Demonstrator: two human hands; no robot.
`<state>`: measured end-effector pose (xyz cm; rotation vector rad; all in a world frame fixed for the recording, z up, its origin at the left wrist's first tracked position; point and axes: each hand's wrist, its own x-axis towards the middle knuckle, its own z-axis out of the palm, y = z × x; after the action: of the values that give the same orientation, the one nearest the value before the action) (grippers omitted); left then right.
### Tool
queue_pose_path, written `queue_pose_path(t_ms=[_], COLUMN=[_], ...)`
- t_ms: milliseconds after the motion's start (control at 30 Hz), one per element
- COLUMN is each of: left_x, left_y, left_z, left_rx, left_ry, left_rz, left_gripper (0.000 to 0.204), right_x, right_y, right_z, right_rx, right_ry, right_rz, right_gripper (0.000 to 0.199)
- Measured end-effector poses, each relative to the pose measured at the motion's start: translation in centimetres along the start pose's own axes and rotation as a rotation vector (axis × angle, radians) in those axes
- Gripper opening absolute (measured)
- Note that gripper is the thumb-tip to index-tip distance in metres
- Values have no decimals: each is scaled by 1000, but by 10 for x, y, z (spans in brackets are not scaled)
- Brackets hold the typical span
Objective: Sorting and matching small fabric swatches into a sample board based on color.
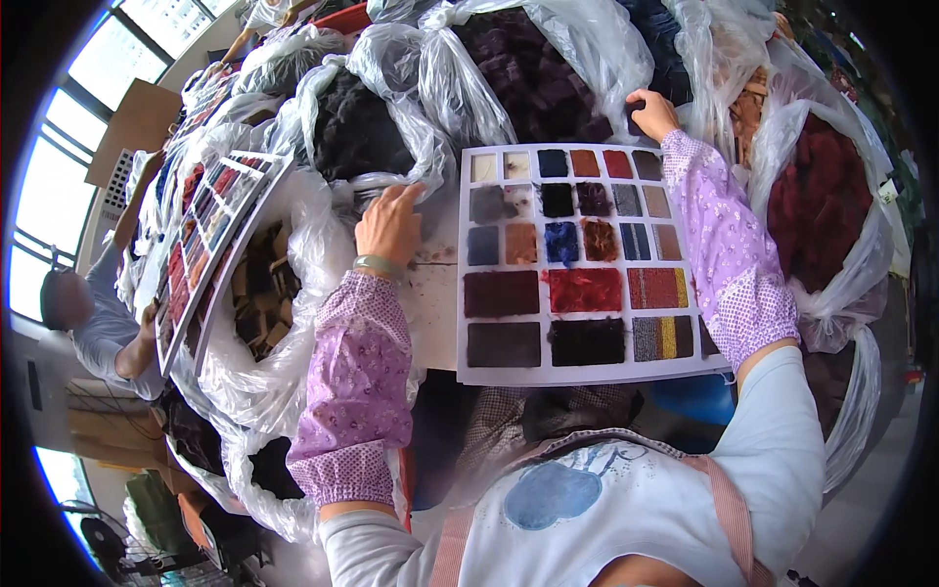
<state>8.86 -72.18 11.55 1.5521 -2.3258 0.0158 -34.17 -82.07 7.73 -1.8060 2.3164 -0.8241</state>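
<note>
White sample board (577, 372) of fabric swatches lies flat on the bench, top-right corner pinched by right hand (653, 112), left hand (389, 227) curled shut on something small, identity unclear, beside plastic bag (391, 59); loose swatches could be knocked off.

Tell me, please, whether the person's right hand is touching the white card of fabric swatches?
Touching: in the head view the right hand rests its fingers on the top right corner of the white card of fabric swatches, by the dark swatch there.
</note>
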Motion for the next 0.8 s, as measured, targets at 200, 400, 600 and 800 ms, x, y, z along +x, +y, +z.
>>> queue_pose_path(t_ms=[200,400,600,800], left_x=[22,32,56,30], left_y=[38,37,43,66], left_z=[57,71,75,105], left_rx=[-291,-292,-192,-266], left_ry=[-74,-150,-56,-390], left_rz=[153,93,169,-112], left_gripper=[29,20,51,83], right_x=[-4,11,-26,-15], right_y=[1,29,-50,-26], right_z=[-7,-13,-12,8], right_rx=[-59,472,954,456], right_ry=[60,-104,-351,-67], right_rz=[-21,85,149,-6], right_gripper=[34,37,32,27])
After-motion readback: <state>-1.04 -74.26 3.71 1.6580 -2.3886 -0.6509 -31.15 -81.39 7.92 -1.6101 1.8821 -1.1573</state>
